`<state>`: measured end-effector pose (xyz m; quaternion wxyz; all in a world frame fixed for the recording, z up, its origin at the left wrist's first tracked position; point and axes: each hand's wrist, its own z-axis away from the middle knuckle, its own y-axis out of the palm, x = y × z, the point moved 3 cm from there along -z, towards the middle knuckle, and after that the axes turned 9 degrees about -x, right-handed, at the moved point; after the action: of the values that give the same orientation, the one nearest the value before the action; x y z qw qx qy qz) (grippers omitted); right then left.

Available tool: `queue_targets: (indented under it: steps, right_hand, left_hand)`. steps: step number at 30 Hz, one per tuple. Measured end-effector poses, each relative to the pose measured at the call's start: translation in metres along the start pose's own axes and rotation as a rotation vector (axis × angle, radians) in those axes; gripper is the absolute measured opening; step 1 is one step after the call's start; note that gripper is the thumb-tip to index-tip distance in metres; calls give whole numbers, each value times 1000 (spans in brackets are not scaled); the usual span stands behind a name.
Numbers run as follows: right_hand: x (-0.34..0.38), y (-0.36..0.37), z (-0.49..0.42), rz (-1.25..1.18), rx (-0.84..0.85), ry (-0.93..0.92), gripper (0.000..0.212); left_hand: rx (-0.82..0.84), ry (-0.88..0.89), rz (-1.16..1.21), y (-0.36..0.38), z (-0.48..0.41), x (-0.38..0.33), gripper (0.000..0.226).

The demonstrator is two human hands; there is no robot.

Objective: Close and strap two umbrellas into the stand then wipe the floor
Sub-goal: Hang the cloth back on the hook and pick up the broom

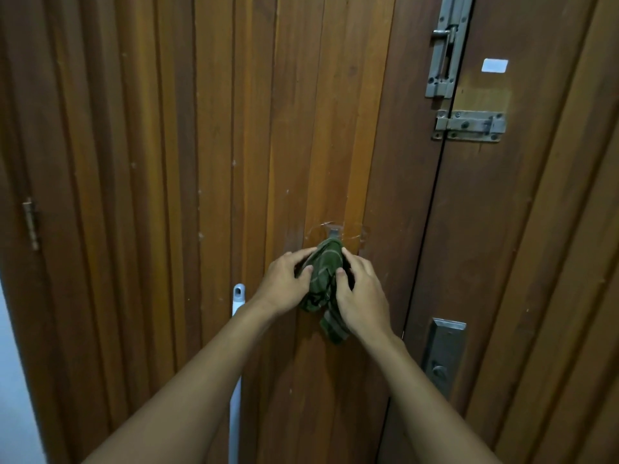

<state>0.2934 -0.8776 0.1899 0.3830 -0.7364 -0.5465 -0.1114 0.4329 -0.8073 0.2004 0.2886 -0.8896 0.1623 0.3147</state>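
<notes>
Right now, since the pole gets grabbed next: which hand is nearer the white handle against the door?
Left. The left hand grips the green cloth just right of the top of the white handle; the right hand holds the cloth's other side, farther right.

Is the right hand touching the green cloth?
Touching. The head view shows the right hand with thumb and fingers curled onto the cloth, with no gap between them.

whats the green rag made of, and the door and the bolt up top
Green rag: soft woven fabric, likely cotton; it bunches and folds, with pale woven stripes. Door: varnished wood planks, showing grain and a warm sheen. Bolt: dull grey metal, probably steel, with screw heads and a scuffed surface.
</notes>
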Motion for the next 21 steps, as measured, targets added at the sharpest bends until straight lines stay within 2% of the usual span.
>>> queue_targets:
  steps: [6,8,10,12,16,19,21]
  right_hand:
    - [4,15,61,68,-184,-23,37]
    - [3,31,89,50,-174,-44,33]
    - [1,53,112,43,-94,-63,31]
    - [-6,82,133,35,76,-38,28]
    - [-25,142,160,-77,426,207,29]
    - [-39,184,177,-90,546,331,37]
    - [-53,214,186,-131,559,374,42]
  left_hand:
    - [-96,-139,-7,-37,40,44,24]
    - [-131,-225,33,-50,59,68,18]
    - [-165,-308,54,-59,77,92,14]
    - [-185,-371,47,-64,92,114,12]
    - [-183,-493,26,-62,112,153,22]
    - [-119,-584,35,-48,121,182,35]
    - [-85,-635,51,-35,124,202,42]
